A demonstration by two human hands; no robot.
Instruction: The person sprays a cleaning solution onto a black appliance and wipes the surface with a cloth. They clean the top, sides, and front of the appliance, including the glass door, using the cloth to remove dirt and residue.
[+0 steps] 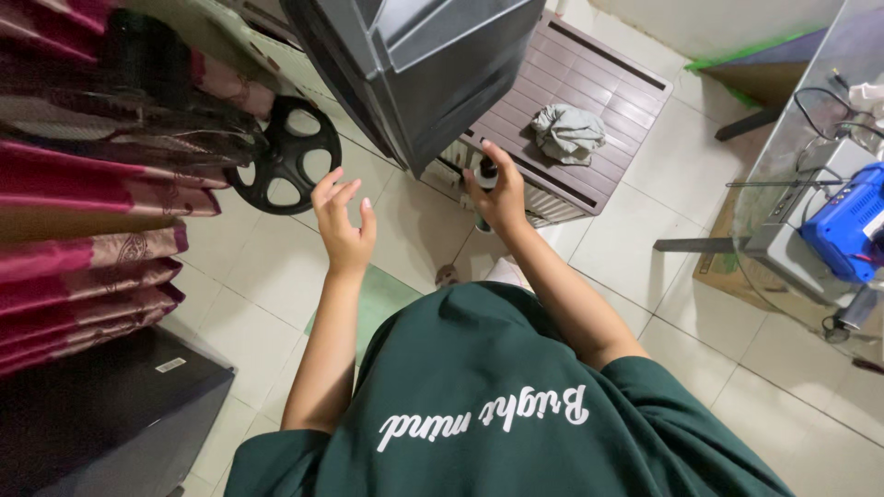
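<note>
One hand (pixel 497 195) (right) around bottle (pixel 485 177)

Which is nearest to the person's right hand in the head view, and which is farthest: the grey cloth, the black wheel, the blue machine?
From the right hand, which holds a small dark bottle:
1. Grey cloth, just up and to the right, on the brown slatted table.
2. Black wheel, to the left, on the floor beyond the open left hand.
3. Blue machine, far right, on the metal table.

Shirt (pixel 516 405): my dark green, white script.
Stool (pixel 575 101): brown slats at 1 o'clock.
Cloth (pixel 568 132): grey.
Fabrics (pixel 83 230): maroon, patterned, 9 o'clock.
</note>
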